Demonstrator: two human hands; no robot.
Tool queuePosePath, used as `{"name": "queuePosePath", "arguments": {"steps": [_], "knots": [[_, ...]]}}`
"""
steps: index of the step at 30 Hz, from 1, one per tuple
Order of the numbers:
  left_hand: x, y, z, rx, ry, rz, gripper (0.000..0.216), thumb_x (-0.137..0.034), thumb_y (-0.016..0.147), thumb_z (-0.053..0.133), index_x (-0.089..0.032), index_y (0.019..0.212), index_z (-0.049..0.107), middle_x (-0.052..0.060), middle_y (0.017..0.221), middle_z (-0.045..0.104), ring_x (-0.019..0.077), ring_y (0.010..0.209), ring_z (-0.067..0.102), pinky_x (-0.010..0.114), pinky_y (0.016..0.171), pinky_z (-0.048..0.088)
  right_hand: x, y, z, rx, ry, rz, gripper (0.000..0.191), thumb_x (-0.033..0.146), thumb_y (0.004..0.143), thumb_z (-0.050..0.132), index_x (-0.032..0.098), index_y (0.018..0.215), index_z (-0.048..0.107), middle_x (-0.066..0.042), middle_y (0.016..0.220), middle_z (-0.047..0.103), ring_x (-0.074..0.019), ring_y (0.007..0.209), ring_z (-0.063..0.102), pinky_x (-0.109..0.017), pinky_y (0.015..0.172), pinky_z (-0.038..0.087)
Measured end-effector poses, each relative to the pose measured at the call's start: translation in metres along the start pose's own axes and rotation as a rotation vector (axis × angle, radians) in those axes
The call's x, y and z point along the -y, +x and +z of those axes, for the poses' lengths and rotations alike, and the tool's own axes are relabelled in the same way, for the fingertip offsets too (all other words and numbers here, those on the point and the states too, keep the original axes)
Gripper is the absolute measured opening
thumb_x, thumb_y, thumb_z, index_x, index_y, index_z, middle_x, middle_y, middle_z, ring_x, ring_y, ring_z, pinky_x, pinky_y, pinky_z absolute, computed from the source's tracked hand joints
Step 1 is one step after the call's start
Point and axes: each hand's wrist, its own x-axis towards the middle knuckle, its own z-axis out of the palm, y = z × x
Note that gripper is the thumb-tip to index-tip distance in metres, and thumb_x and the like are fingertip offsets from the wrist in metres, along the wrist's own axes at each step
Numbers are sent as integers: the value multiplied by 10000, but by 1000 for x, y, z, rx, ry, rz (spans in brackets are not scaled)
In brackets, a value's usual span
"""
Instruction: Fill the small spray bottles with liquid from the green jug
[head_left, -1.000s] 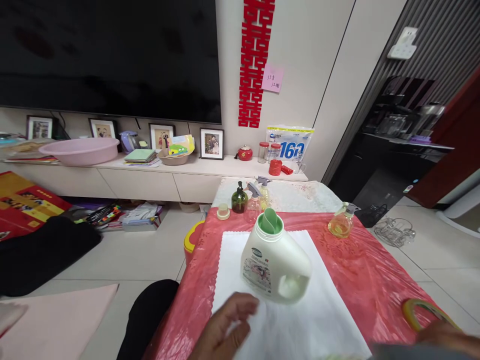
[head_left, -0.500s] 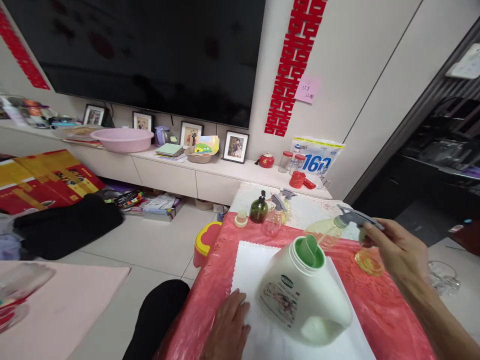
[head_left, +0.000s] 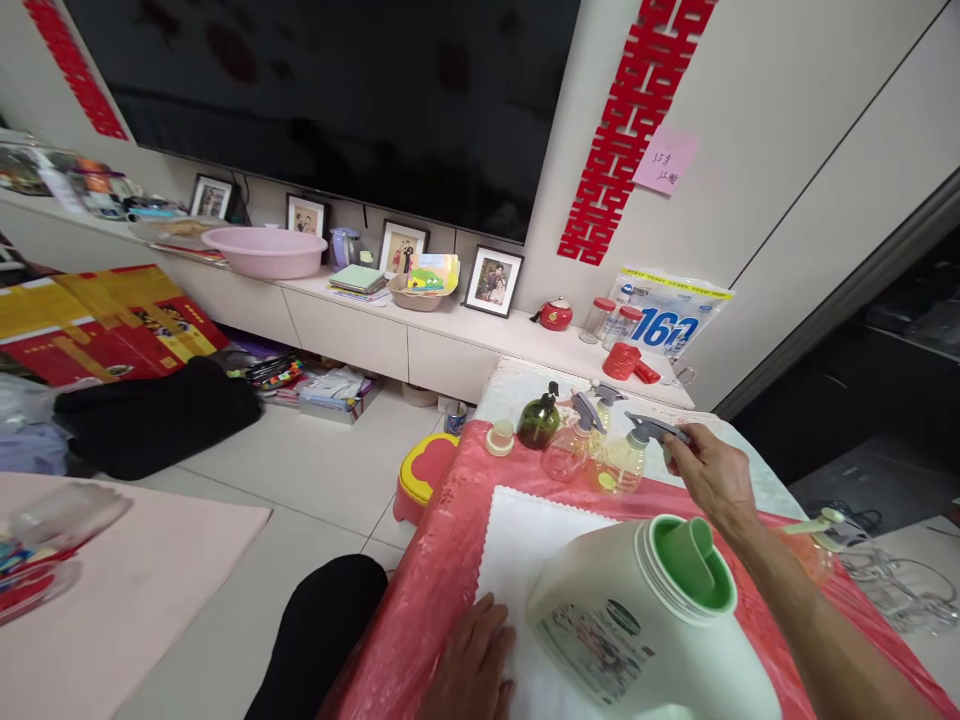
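My right hand (head_left: 709, 473) is closed on the grey trigger head of a clear spray bottle (head_left: 624, 462) holding yellowish liquid, low over the red table cover (head_left: 450, 540) beside a pinkish spray bottle (head_left: 568, 452) and a dark green pump bottle (head_left: 538, 422). My left hand (head_left: 472, 665) rests flat, fingers extended, on the edge of a white cloth (head_left: 525, 540). A big white detergent jug (head_left: 645, 630) with a green spout stands on that cloth, close to me.
Another spray bottle (head_left: 814, 540) sits at the right of the table, a small round cap (head_left: 499, 437) at the far left corner. A low cabinet (head_left: 420, 340) with frames, a pink basin (head_left: 262, 250) and jars runs along the wall. A yellow-and-red stool (head_left: 424, 472) stands left of the table.
My right hand carried the spray bottle left and down, from above the table's right side to beside the bottle group. The view swung right and down. My left hand stayed on the cloth.
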Motion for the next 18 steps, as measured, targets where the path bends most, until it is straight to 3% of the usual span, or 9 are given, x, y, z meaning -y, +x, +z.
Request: {"name": "queuePosePath", "arguments": {"steps": [6, 11, 18], "knots": [[-3, 5, -6, -74, -44, -28, 394, -192, 813, 602, -240, 1204, 616, 50, 1234, 724, 238, 1153, 656, 318, 969, 536, 6, -13, -9, 150, 173, -101, 357, 579, 843, 535, 229, 840, 607, 1, 598, 645, -194, 592, 614, -344, 705, 474], [-4, 8, -12, -68, -36, -8, 410, -179, 802, 605, -211, 1210, 614, 69, 1243, 716, 242, 1177, 645, 318, 958, 556, 18, -19, 18, 287, 299, -169, 390, 581, 871, 548, 203, 932, 621, -38, 689, 703, -211, 667, 681, -348, 739, 547], [-2, 2, -9, -25, -5, 2, 482, -137, 760, 621, -202, 1236, 592, 68, 1280, 700, 255, 1184, 664, 337, 976, 583, 35, -13, 54, 376, 269, -280, 397, 591, 909, 521, 210, 918, 630, -11, 683, 692, -185, 657, 673, -346, 724, 550]]}}
